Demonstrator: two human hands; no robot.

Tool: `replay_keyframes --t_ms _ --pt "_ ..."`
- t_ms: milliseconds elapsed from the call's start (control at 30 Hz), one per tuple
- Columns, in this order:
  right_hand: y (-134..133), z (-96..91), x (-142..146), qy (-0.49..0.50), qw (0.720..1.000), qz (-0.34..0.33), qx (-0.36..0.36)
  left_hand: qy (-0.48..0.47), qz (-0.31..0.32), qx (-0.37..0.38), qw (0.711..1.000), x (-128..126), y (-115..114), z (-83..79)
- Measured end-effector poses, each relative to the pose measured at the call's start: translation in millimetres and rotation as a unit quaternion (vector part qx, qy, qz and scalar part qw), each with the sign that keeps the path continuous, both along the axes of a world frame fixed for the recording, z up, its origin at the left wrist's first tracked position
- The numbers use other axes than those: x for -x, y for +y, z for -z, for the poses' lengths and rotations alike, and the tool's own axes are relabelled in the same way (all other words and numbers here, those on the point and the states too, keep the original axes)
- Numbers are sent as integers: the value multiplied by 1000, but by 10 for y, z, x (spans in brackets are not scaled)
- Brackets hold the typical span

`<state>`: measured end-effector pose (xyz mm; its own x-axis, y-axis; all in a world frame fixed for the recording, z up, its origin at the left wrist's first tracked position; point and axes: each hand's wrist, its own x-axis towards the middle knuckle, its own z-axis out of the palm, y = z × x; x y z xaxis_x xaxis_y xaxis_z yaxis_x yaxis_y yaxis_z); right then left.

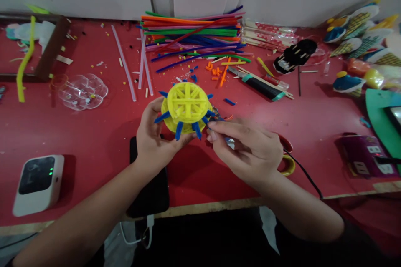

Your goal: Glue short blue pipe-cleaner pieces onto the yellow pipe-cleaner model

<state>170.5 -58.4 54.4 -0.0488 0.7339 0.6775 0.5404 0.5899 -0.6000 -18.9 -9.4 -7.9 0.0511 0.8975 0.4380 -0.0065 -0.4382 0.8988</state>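
Observation:
A yellow pipe-cleaner wheel [187, 101] with crossed spokes and short blue pipe-cleaner pieces sticking out around its rim is held above the table. My left hand [153, 137] grips it from the left and below, thumb near the front edge. My right hand [247, 146] pinches thumb and forefinger together at the wheel's right front, close to a blue piece [205, 120]; what lies between the fingertips is too small to make out. Partly hidden behind my right hand are scissors [288, 165] with red and yellow handles.
Coloured pipe cleaners [191, 31] lie piled at the back of the red table. A utility knife [260, 86] rests among orange and blue scraps. A black phone [150, 194] is under my left forearm, a white device [39, 183] at left, a clear flower-shaped tray [83, 91] behind it.

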Motion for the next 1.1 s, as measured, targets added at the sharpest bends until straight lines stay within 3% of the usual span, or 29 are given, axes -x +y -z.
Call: replay_keyframes --t_ms 367,600,867,1100 --pt "13 10 -30 -2 999 -35 22 -4 -1 1 1000 -23 20 -50" --pt "15 2 -32 -38 999 3 0 12 -10 10 1000 -36 -1 -107" --pt "28 39 -16 -55 998 4 -40 -3 4 7 1000 -20 12 -52" --pt "25 -1 -79 -21 999 -39 -5 -15 23 -7 1000 -2 21 -23"
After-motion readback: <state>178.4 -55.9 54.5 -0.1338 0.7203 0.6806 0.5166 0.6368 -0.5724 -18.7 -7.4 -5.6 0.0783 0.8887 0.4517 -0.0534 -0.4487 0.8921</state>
